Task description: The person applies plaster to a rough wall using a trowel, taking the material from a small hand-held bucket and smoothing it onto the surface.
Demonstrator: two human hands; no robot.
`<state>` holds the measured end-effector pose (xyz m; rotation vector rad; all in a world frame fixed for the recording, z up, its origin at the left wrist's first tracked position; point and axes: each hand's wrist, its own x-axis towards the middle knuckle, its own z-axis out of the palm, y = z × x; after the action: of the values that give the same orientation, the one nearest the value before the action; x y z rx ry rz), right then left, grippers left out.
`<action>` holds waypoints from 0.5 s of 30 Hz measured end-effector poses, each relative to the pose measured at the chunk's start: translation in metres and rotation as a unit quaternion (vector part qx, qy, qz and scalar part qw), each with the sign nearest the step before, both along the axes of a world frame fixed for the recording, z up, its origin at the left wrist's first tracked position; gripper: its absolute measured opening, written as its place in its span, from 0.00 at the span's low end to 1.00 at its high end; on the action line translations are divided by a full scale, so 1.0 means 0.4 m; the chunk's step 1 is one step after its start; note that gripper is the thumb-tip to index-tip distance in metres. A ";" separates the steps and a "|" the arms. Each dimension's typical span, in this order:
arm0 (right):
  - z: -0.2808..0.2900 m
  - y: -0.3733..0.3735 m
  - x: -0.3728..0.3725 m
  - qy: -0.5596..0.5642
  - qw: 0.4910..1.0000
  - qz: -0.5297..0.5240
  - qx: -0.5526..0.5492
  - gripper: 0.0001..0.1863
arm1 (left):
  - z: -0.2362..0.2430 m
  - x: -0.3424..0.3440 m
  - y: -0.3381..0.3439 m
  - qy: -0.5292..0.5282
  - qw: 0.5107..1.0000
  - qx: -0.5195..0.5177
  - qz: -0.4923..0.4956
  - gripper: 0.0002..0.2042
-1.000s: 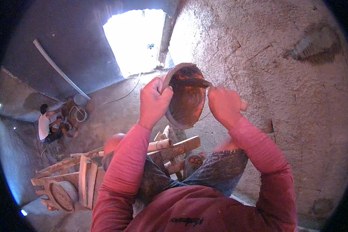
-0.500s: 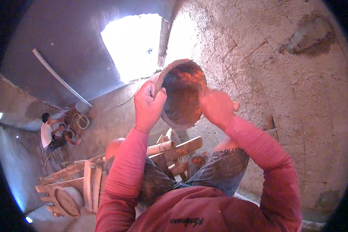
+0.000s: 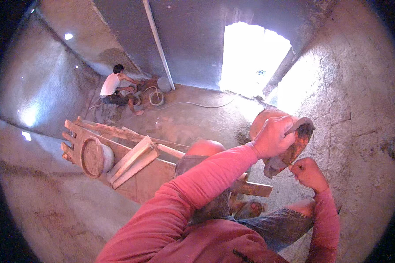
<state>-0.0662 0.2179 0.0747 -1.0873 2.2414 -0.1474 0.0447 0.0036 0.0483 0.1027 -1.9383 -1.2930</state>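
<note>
The left hand [image 3: 274,136] was clenched on the rim of a bucket [image 3: 300,141], held aloft ahead and to the person's right, tilted with its mouth facing right. The right hand [image 3: 310,174] was curled, fingertips at the lower rim; whether it grasped the thin wire there could not be told. Below lay the person's jeans [image 3: 272,225]. To the left, a wooden platform [image 3: 138,187] bore two short boards [image 3: 136,168] and a filled tub [image 3: 107,158]. Farther off, a co-worker [image 3: 112,85] squatted beside a pail [image 3: 164,85], near a hose [image 3: 197,104]. Beyond, a pale pipe [image 3: 158,44] leaned against the dark wall [image 3: 188,48], left of a bright opening [image 3: 252,61].
</note>
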 end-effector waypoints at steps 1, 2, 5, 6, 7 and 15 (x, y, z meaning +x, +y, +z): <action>0.014 0.007 0.003 -0.062 0.997 -0.053 0.012 0.11 | -0.001 -0.002 -0.007 0.024 1.000 0.001 0.019 0.09; 0.017 0.017 0.006 -0.123 0.986 -0.108 0.023 0.10 | -0.001 -0.003 -0.012 0.048 0.998 0.001 0.038 0.08; -0.017 0.093 0.003 0.168 0.966 -0.072 -0.183 0.09 | -0.010 -0.029 -0.028 0.012 0.999 0.040 0.031 0.07; -0.005 0.093 0.001 0.228 0.954 -0.062 -0.186 0.09 | -0.006 -0.036 -0.035 -0.006 0.998 0.050 0.028 0.08; 0.017 0.089 0.004 0.287 0.938 -0.051 -0.189 0.10 | -0.001 -0.042 -0.039 -0.023 0.998 0.060 0.025 0.08; 0.077 0.011 -0.033 0.380 0.921 -0.050 0.070 0.10 | 0.000 -0.026 -0.015 0.003 0.999 0.039 -0.009 0.07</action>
<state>-0.0792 0.2225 0.1054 -1.0619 2.9306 0.4683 0.0342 -0.0023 0.0482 0.1203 -1.8877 -1.3786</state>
